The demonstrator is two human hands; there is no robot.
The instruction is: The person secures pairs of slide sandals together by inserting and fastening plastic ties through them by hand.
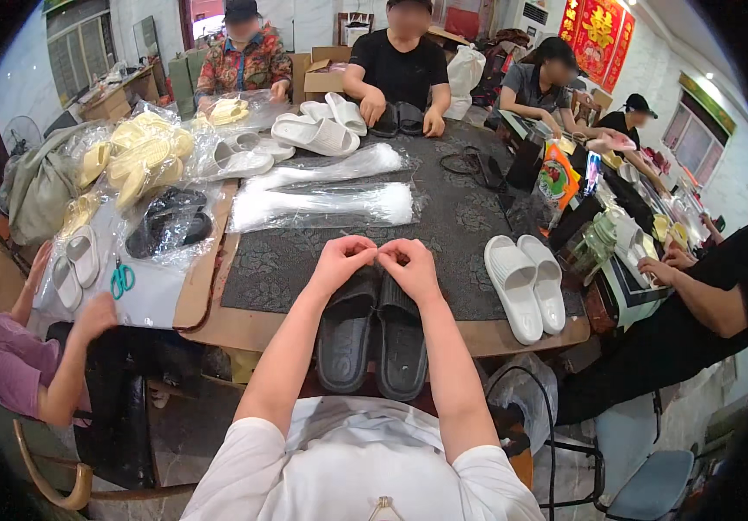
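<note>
A pair of black slide slippers lies side by side at the table's near edge, the left slipper (343,343) next to the right slipper (402,352), toes pointing away from me. Over their far ends my left hand (345,263) and my right hand (408,266) meet, fingertips pinched together. Whatever they pinch is too small to make out. Beyond my hands lie two bundles of thin white strands in clear plastic, the nearer bundle (326,207) and the farther bundle (330,167). A pair of white slippers (526,286) rests to the right.
A dark patterned mat (461,217) covers much of the table. Bagged yellow slippers (144,152), bagged black slippers (170,224) and green scissors (122,278) are at left. Grey-white slippers (317,135) lie farther back. Several people work around the tables. A glass jar (593,243) stands at right.
</note>
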